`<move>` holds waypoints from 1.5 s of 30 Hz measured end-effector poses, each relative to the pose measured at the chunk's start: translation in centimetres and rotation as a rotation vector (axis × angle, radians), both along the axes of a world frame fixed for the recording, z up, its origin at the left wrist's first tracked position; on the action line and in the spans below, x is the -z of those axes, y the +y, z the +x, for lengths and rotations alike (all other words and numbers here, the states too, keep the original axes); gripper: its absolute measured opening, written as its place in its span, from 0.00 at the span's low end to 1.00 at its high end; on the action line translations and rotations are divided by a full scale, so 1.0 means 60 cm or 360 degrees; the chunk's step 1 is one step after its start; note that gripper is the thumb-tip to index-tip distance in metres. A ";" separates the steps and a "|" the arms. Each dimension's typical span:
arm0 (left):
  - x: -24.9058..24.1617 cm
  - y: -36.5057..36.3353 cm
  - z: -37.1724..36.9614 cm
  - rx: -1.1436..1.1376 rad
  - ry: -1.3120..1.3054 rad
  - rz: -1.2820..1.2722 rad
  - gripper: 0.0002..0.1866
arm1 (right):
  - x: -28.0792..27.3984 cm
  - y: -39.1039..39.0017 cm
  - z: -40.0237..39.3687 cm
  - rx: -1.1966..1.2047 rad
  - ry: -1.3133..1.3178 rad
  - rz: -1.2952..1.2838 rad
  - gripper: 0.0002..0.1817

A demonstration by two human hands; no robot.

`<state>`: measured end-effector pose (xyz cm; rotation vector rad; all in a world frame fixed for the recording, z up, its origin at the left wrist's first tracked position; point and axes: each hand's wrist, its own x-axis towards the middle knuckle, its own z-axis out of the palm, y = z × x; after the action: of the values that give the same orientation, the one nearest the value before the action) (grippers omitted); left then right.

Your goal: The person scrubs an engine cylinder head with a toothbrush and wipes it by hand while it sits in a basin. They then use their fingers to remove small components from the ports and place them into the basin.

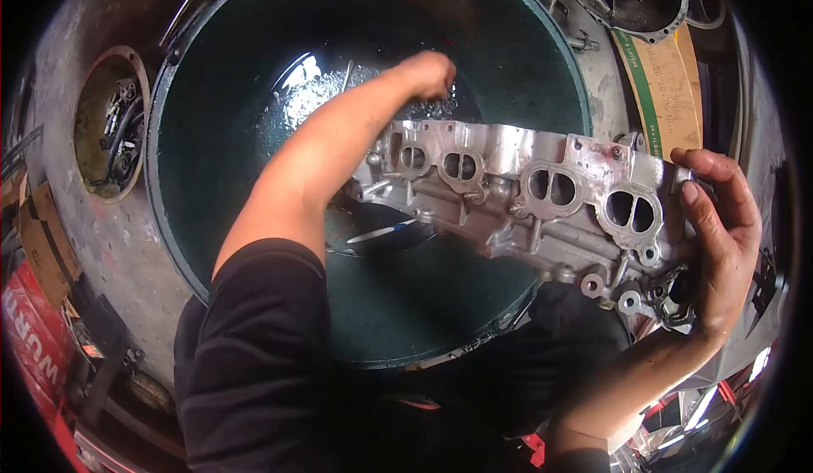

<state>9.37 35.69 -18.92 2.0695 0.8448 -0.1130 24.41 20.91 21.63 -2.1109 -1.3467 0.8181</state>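
Observation:
An aluminium engine cylinder head (511, 149) with a row of divided oval ports is tilted across a large dark green tub (364, 320). My right hand (721, 212) grips its right end, fingers over the top corner and thumb on the near face. Past the far edge of the cylinder head, my left hand (428, 75) is curled closed above the wet bottom of the tub. What it holds, if anything, is hidden. Below my left forearm, a slim white-and-blue handled tool (379, 233) lies in the tub.
To the left, a round container (91, 147) holds assorted metal parts. Cardboard (660, 83) and a large metal housing (648, 3) are at the upper right. A red item with white lettering (34, 329) sits at the lower left. The tub's rim (157, 168) curves around my work.

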 end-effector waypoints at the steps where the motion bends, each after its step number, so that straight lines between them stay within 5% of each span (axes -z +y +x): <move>1: 0.021 0.015 -0.003 -0.0423 -0.0138 0.0149 0.19 | 0.000 -0.002 0.001 -0.0020 -0.0039 0.0000 0.12; 4: 0.031 -0.017 0.028 -0.0160 0.0023 0.0262 0.20 | 0.003 -0.008 0.006 -0.0028 0.0023 0.0036 0.13; 6: -0.033 -0.014 0.023 0.0112 0.0231 -0.0223 0.20 | 0.002 -0.010 0.008 -0.0042 0.0009 0.0027 0.13; 9: -0.033 0.017 -0.018 -0.0583 0.0136 0.0182 0.13 | -0.003 -0.005 0.021 -0.0046 0.0048 -0.0073 0.13; 10: -0.038 0.008 -0.049 -0.1065 -0.0282 0.0341 0.07 | -0.004 -0.002 0.019 -0.0080 0.0032 -0.0097 0.13; 14: -0.108 -0.092 -0.153 -0.1873 -0.1013 -0.0103 0.10 | -0.002 0.004 0.020 -0.0065 0.0059 -0.0150 0.13; 16: -0.131 -0.190 -0.175 -0.2046 -0.0732 0.0773 0.10 | 0.002 0.007 0.013 -0.0072 0.0054 -0.0071 0.13; 20: -0.210 -0.365 -0.190 -0.3214 -0.1688 -0.1079 0.08 | 0.010 0.011 0.042 -0.0199 0.0049 -0.0031 0.12; 22: -0.187 -0.392 -0.243 -0.3756 -0.1767 -0.1355 0.12 | 0.016 0.014 0.062 -0.0217 0.0106 -0.0033 0.11; 28: -0.169 -0.390 -0.178 -0.3216 -0.1610 -0.0912 0.12 | 0.008 0.024 0.062 -0.0263 -0.0080 -0.0065 0.11; 32: -0.202 -0.365 -0.123 -0.2674 -0.0753 0.0807 0.09 | -0.003 0.021 0.049 -0.0193 -0.0168 -0.0105 0.11; 34: -0.212 -0.330 -0.113 -0.2413 -0.0934 0.0886 0.09 | 0.005 0.020 0.054 0.0018 0.0147 -0.0063 0.09; 37: -0.214 -0.298 -0.085 -0.2197 -0.1007 0.0793 0.09 | 0.006 0.020 0.037 0.0078 0.0097 -0.0056 0.08; 39: -0.200 -0.316 -0.043 -0.2191 -0.1198 0.0284 0.11 | 0.006 0.019 0.037 0.0060 0.0071 -0.0069 0.08; 41: -0.218 -0.344 -0.050 -0.2009 -0.1139 0.0519 0.17 | 0.003 0.016 0.031 0.0024 0.0016 -0.0100 0.08; 45: -0.212 -0.336 -0.051 -0.2110 -0.1223 0.0308 0.22 | 0.009 0.014 0.023 0.0026 -0.0031 0.0003 0.08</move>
<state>6.28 15.51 -6.21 1.1375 1.5128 1.3943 25.79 21.76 21.09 -2.1311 -1.3377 0.7914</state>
